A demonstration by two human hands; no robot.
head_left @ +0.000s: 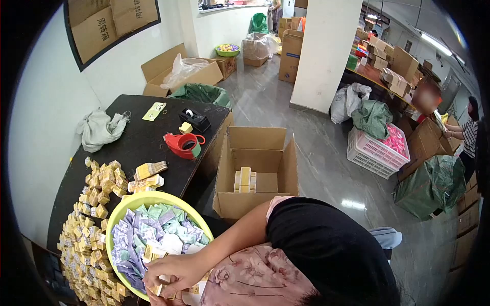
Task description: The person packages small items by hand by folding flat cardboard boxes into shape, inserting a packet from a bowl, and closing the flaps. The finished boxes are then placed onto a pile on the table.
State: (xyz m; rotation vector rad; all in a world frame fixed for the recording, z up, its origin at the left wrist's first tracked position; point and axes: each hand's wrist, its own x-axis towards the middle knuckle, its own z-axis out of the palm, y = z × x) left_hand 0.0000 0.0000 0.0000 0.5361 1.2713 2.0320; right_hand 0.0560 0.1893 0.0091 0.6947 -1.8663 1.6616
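Observation:
At the near rim of a yellow-green basin (111,245), my right hand (176,271) has its fingers closed around a small yellow-and-white box (164,279). Only part of my left hand (159,300) shows, below the right one at the bottom edge; it seems to be at the same box, but its fingers are mostly hidden. Purple and mint-green sachets (145,229) fill the basin. A white-and-yellow flat piece (152,252) lies on the sachets just beyond my fingers. Many small yellow boxes (84,245) are heaped on the black table to the basin's left.
The black table (153,133) holds a red tape dispenser (185,145), a black tape dispenser (195,120), flattened cartons (149,171) and a grey cloth (102,130). An open cardboard box (255,140) with small boxes inside stands beside it. Crates (375,153) and people are farther right.

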